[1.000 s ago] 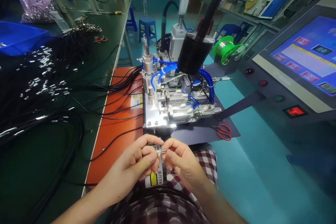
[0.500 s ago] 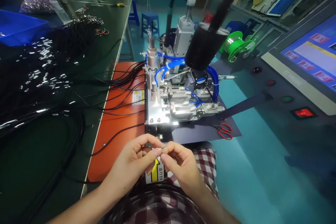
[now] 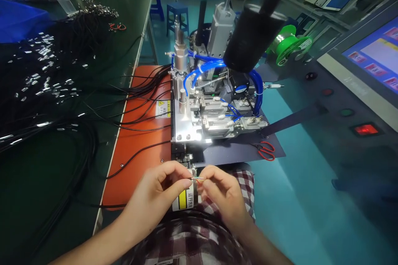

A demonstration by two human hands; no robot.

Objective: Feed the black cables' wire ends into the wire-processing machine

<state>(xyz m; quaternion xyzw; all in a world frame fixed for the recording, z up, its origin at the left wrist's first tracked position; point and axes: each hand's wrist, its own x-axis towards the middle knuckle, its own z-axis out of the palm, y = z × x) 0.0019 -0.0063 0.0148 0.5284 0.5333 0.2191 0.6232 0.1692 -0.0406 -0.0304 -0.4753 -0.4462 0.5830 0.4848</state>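
Between my two hands are thin coloured wires (image 3: 198, 178), with orange, white and greenish strands showing. My left hand (image 3: 163, 186) pinches them between thumb and forefinger from the left. From the right, my right hand (image 3: 222, 190) pinches the other ends of the strands. Both hands are in front of the metal wire-processing machine (image 3: 214, 112), above a label with a yellow arrow (image 3: 183, 199). Any cable behind the strands is hidden by my left fingers.
Black cables (image 3: 146, 85) run across an orange-red mat (image 3: 137, 140) into the machine's left side. Red-handled scissors (image 3: 266, 150) lie on the dark plate at right. A control panel (image 3: 367, 103) stands right, a green spool (image 3: 287, 45) behind. Cable bundles (image 3: 93, 145) cover the left bench.
My hands have drawn slightly apart, and the coloured strands now show between the fingertips. My right hand has shifted a little to the right. The camera view has tilted slightly.
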